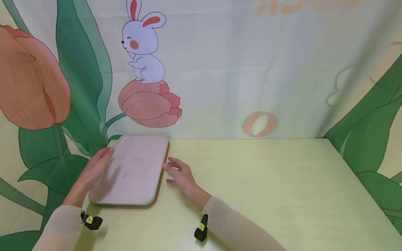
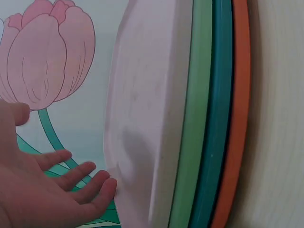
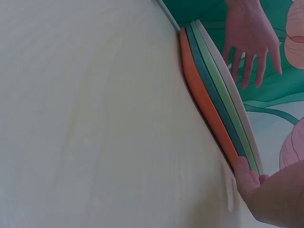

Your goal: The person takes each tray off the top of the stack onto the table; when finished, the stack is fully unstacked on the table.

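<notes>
A stack of rectangular trays lies on the left part of the table. On top is a pale pink tray (image 1: 135,170); below it the left wrist view shows a light green tray (image 2: 195,95), a teal tray (image 2: 218,95) and an orange tray (image 2: 240,95). My left hand (image 1: 95,169) is at the stack's left edge, fingers extended and spread, gripping nothing. At the right edge is my right hand (image 1: 182,177), its fingers loosely bent and its fingertips at the tray rims. Whether they touch the rims, I cannot tell.
The pale yellow-green table (image 1: 267,188) extends to the right of the stack. Behind it hangs a backdrop cloth (image 1: 213,69) printed with a rabbit, tulips and leaves. A small black device (image 1: 92,221) sits at the left wrist, and a similar black device (image 1: 201,229) at the right.
</notes>
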A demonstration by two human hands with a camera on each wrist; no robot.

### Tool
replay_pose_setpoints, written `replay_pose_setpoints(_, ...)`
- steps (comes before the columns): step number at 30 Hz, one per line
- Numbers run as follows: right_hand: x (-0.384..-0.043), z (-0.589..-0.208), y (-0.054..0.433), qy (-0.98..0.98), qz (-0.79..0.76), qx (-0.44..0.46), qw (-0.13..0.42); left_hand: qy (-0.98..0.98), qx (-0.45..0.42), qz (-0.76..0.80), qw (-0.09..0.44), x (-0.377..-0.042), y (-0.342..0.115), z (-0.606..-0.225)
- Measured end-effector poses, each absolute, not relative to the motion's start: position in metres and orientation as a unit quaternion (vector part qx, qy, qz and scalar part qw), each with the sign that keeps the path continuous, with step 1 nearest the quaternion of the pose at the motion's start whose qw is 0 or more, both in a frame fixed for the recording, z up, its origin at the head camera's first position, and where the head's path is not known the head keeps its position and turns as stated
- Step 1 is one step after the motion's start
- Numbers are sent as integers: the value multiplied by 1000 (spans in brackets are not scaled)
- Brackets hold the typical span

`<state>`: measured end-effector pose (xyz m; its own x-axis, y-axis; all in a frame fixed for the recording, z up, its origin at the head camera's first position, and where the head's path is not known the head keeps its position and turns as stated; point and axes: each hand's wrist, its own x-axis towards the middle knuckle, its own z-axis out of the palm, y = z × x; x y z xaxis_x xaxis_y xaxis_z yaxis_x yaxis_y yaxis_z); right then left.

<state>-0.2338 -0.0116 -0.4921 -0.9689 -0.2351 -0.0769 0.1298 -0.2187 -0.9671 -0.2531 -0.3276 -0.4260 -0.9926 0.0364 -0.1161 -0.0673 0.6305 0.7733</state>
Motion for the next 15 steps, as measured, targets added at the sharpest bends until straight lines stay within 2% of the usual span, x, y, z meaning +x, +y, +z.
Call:
replay_pose_setpoints(5,-227,-496,-26,626,-770,-31,121,911,-48,405,66,-250,-344,-432)
replay_pose_setpoints(15,-224,-501,-37,651,-748,-23,123,894,-65,416,152,-245,-356,-445)
